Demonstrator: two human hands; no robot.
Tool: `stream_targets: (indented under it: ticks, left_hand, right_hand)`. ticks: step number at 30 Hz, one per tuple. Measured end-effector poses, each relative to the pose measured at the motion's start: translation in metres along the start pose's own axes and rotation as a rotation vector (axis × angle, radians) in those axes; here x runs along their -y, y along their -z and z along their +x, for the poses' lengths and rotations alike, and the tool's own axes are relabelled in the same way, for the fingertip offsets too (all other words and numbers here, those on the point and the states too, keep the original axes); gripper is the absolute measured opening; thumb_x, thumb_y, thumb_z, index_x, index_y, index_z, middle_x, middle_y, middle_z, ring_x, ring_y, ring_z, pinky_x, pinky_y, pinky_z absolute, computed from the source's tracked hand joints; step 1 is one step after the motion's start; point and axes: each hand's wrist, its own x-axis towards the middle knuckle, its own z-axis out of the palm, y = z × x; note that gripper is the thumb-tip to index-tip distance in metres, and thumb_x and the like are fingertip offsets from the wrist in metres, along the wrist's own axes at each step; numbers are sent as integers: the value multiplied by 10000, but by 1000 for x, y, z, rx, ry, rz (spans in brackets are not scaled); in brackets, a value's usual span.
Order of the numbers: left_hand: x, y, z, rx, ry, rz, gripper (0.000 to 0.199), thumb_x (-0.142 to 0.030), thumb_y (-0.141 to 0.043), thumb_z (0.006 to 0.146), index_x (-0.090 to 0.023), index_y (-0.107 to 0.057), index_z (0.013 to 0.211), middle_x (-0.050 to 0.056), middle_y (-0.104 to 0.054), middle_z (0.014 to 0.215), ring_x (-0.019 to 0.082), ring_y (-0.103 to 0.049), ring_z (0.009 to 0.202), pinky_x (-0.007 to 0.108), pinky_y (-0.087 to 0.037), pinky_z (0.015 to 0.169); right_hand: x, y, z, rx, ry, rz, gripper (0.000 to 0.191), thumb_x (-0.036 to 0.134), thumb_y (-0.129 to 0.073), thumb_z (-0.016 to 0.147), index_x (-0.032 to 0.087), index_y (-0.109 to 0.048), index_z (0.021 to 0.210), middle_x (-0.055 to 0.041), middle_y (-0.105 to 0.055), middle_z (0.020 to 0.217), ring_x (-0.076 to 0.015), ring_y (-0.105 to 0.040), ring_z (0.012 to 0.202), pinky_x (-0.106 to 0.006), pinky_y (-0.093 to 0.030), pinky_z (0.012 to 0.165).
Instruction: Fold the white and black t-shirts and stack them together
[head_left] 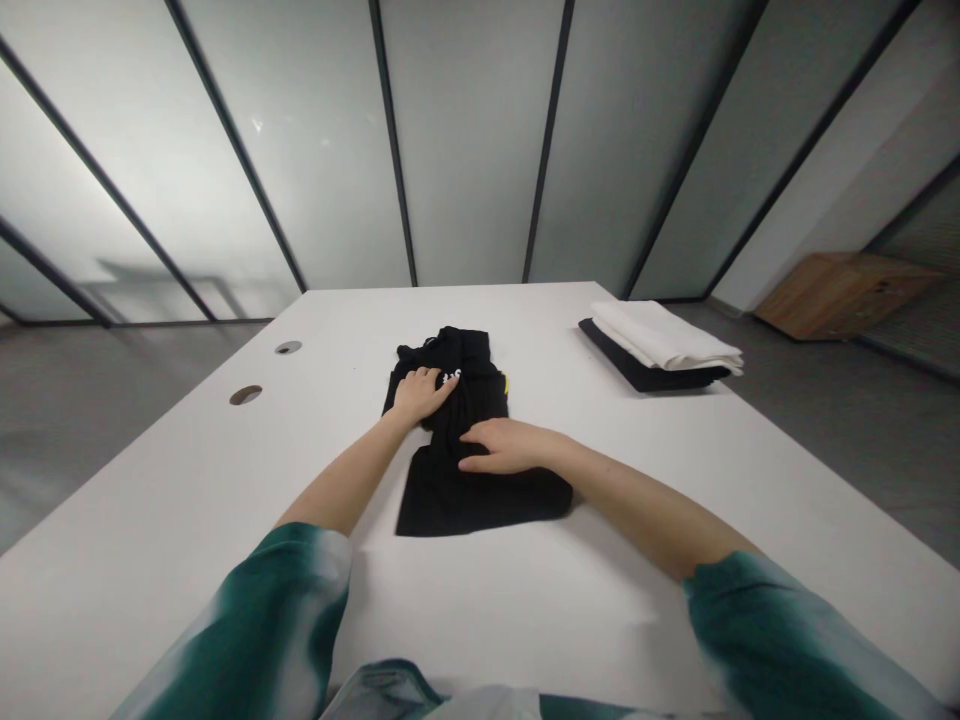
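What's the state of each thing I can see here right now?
Left hand: open, resting on the black garment.
Right hand: open, lying across the black garment.
Black garment: folded, lying flat, not smooth at the top.
White cloth: folded, lying on the black cloth.
Black cloth: folded, under the white cloth.
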Motion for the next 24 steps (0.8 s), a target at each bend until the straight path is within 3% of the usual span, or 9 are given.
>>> stream_targets:
  ticks: [1, 3, 5, 7, 11, 15, 18, 21, 24]
  left_hand:
    - [1, -2, 1, 36, -31, 1, 641, -654, -373, 960, -189, -607, 1334, 149, -621, 1347, 327, -565, 1260, 441, -415, 1071]
    - [5, -6, 4, 113, -133, -19, 647, -641, -458, 928, -200, -583, 1385, 132, -561, 1452, 327, -500, 1354, 433, -372, 1132]
    - [8, -8, 6, 177, -251, -75, 618, -585, -533, 904, -214, -587, 1394, 100, -528, 1503, 312, -447, 1414, 413, -333, 1178]
    - [7, -8, 7, 215, -360, -154, 591, -539, -572, 889, -225, -598, 1389, 77, -519, 1519, 299, -434, 1431, 398, -319, 1196]
    - [2, -8, 5, 231, -454, -258, 674, -579, -544, 907, -194, -529, 1459, 91, -458, 1566, 285, -415, 1448, 372, -318, 1200]
    - [10, -9, 4, 221, -237, -202, 732, -604, -318, 990, -149, -345, 1563, 118, -305, 1646, 246, -266, 1525, 362, -258, 1212]
    - [30, -11, 8, 195, -125, -113, 666, -579, -276, 1003, -188, -398, 1529, 114, -355, 1626, 241, -272, 1523, 381, -269, 1196]
    - [51, -11, 14, 137, -104, -56, 611, -599, -341, 975, -250, -508, 1448, 97, -469, 1558, 243, -359, 1482, 379, -318, 1164]
    - [64, -2, 23, 113, -93, -1, 643, -645, -436, 924, -262, -516, 1434, 109, -477, 1545, 280, -380, 1461, 403, -336, 1147]
  right_hand:
    - [-1, 1, 3, -12, 79, 91, 343, 436, -586, 942, 196, -740, 1134, -88, -749, 1138, -233, -703, 997, -306, -519, 876]
    - [-17, 6, 12, -138, 81, 180, 304, 375, -549, 965, 221, -738, 1146, -53, -759, 1120, -207, -703, 978, -302, -518, 878]
    - [-48, 14, 22, -371, -72, 137, 291, 310, -519, 970, 216, -739, 1136, -61, -758, 1107, -213, -694, 996, -329, -514, 906]
    - [-83, 20, 32, -537, -218, 50, 325, 268, -508, 966, 205, -707, 1215, -89, -714, 1239, -234, -645, 1150, -367, -479, 1006]
    - [-136, 13, 39, -369, -347, -61, 433, 352, -502, 984, 223, -607, 1384, -98, -591, 1444, -263, -529, 1343, -418, -401, 1121]
    - [-157, -3, 24, -319, -449, -225, 490, 413, -436, 1006, 196, -568, 1424, -120, -483, 1542, -313, -456, 1401, -486, -354, 1139]
    - [-170, 0, 5, -324, -570, -299, 471, 410, -419, 999, 175, -627, 1350, -146, -542, 1486, -347, -506, 1338, -526, -363, 1101]
    - [-186, 10, -16, -290, -673, -354, 432, 360, -421, 975, 158, -685, 1251, -178, -661, 1320, -352, -561, 1258, -507, -407, 1042]
    - [-200, 20, -33, -259, -729, -365, 426, 279, -429, 944, 152, -687, 1258, -201, -690, 1245, -339, -608, 1191, -468, -443, 990]
